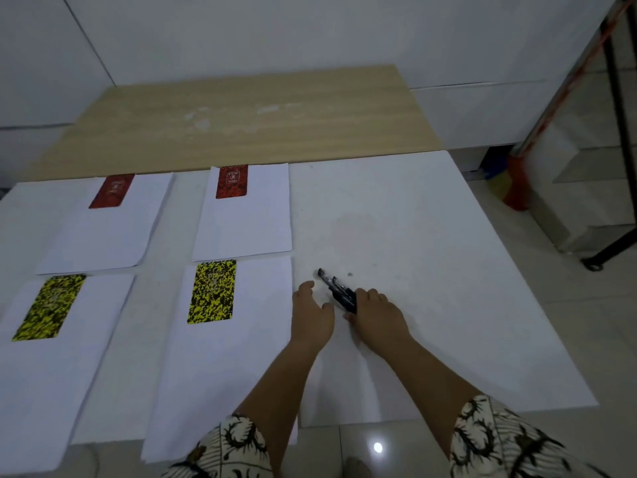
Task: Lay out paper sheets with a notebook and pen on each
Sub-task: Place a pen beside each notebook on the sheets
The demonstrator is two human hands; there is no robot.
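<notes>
Several white paper sheets lie on a white table (396, 219). Red notebooks (232, 182) (111, 190) sit on the two far sheets (244, 225) (103, 236). Yellow-black notebooks (213, 292) (49, 307) sit on the two near sheets (220, 357) (44, 374). To the right of the near middle sheet, my right hand (377, 313) grips a bunch of black pens (336, 288) against the table. My left hand (312, 313) rests just beside them, fingers apart, holding nothing.
A wooden board (241, 122) lies beyond the white table against a white wall. A black stand leg (617, 132) and a red-handled broom (517, 181) are on the tiled floor at the right. The table's near edge runs just ahead of my patterned sleeves.
</notes>
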